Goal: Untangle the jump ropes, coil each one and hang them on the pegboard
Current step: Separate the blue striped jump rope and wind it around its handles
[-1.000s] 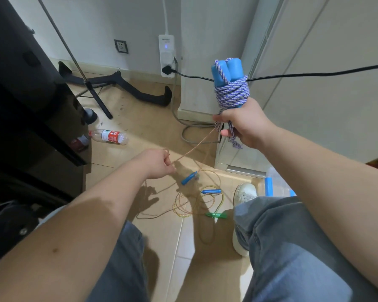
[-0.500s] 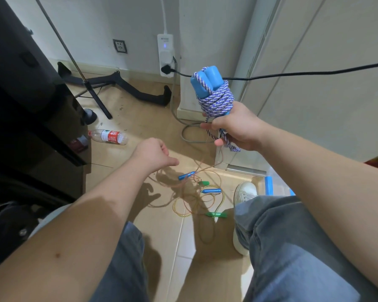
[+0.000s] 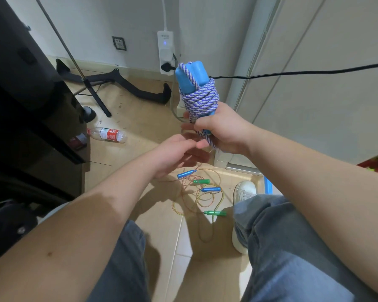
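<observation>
My right hand (image 3: 222,132) grips the coiled blue-and-white jump rope (image 3: 196,97), upright, blue handles on top. My left hand (image 3: 177,152) hangs just below it, fingers loosely spread, holding nothing. The thin tangled ropes (image 3: 198,195) with blue and green handles lie on the floor tiles (image 3: 162,219).

No legible text anywhere.
</observation>
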The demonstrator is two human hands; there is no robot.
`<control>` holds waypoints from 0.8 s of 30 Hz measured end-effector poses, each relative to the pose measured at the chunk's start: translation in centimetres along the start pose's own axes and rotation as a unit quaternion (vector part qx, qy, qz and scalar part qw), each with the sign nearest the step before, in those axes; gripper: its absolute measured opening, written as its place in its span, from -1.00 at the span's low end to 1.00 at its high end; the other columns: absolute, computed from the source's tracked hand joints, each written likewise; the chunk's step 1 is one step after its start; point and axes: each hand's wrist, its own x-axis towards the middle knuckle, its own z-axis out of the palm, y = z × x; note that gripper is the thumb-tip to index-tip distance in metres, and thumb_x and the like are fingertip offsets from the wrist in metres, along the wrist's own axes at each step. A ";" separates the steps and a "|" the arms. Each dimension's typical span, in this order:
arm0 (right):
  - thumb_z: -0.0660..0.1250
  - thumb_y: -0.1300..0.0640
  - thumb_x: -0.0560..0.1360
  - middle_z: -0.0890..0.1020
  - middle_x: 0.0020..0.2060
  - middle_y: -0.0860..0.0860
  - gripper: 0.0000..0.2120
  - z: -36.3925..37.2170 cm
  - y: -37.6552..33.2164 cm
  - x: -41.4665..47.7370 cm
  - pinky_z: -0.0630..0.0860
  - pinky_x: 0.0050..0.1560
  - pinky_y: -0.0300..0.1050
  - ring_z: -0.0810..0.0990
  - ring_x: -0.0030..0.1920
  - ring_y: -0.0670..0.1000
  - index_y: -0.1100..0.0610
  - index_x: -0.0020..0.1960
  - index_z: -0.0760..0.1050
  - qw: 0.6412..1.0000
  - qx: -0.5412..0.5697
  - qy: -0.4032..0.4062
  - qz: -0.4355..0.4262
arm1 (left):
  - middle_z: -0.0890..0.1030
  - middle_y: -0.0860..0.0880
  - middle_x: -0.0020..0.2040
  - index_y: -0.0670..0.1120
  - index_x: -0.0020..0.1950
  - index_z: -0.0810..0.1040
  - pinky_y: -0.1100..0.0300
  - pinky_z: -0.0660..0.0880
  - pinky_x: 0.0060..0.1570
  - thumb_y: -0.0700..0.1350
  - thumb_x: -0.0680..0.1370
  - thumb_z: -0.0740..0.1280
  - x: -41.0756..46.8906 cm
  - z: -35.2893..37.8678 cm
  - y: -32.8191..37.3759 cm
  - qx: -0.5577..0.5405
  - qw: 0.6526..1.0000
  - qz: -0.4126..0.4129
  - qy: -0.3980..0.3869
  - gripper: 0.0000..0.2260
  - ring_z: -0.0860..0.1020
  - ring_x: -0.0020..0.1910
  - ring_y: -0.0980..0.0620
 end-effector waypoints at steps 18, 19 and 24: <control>0.22 0.49 0.49 0.53 0.03 0.07 -0.67 -1.2 0.1 0.7 0.57 -0.37 -0.13 0.66 0.17 0.08 0.17 0.13 0.50 1.000 0.013 0.023 -0.012 | 0.43 0.01 -0.31 -0.09 0.00 0.57 0.22 0.41 -0.31 -0.12 0.69 0.13 0.7 -0.3 -0.3 0.045 0.992 0.028 0.116 -0.77 0.34 -0.42 0.08; 0.25 0.49 0.48 0.51 0.00 0.08 -0.67 -1.5 0.1 0.8 0.58 -0.36 -0.10 0.66 0.13 0.08 0.15 0.12 0.50 0.999 -0.004 0.036 -0.014 | 0.41 0.02 -0.34 -0.07 -0.06 0.60 0.21 0.38 -0.32 -0.03 0.67 0.15 0.7 -0.6 -0.2 0.067 0.987 0.015 0.146 -0.73 0.33 -0.43 0.05; 0.32 0.46 0.48 0.36 -0.20 0.07 -0.74 -3.9 0.7 1.2 0.64 -0.28 0.00 0.42 -0.22 0.09 0.11 -0.07 0.48 0.986 -0.128 0.110 0.012 | 0.47 0.04 -0.35 -0.07 -0.20 0.49 0.11 0.49 -0.06 0.04 0.64 0.25 -0.1 -1.7 0.7 -0.010 0.977 0.072 0.202 -0.72 0.49 -0.27 0.01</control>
